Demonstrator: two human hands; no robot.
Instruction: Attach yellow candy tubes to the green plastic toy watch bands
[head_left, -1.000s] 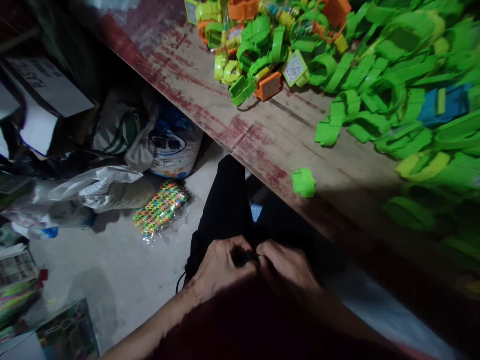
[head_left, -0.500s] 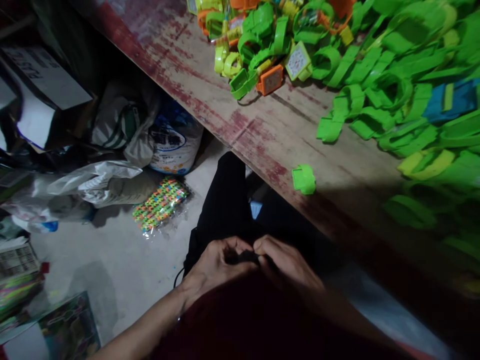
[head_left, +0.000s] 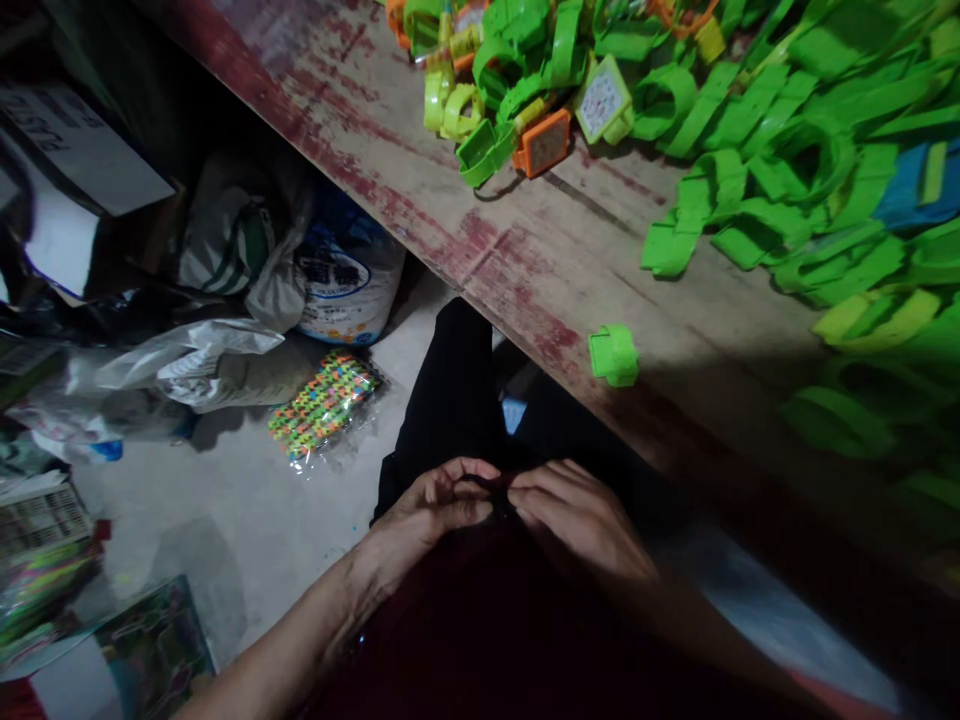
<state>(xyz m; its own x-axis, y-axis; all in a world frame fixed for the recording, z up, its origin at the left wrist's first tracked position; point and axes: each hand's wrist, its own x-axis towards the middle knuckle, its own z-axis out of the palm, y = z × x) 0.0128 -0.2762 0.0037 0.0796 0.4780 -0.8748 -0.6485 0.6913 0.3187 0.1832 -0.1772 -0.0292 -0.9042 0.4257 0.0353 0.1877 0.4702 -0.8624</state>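
Note:
Low in the view, close to my body, my left hand (head_left: 450, 500) has its fingers and thumb curled round something dark that I cannot make out. My right hand (head_left: 574, 505) is just to its right, fingers bent and pressed together at the same dark spot. Dark red cloth and black trousers (head_left: 442, 390) lie around and beyond both hands. On the table edge above them sits a single small green plastic piece (head_left: 615, 355), apart from both hands.
A worn wooden table (head_left: 465, 230) slants across, bearing a heap of green toy watch bands (head_left: 802, 160) and an orange piece (head_left: 542, 143). Left on the floor are a bag of small colourful pieces (head_left: 322, 405), plastic sacks (head_left: 225, 365) and a cardboard box (head_left: 90, 150).
My left hand's fingers have shifted and parted slightly from the thumb. My right hand's fingers have turned flatter over the dark spot. The view has moved a little.

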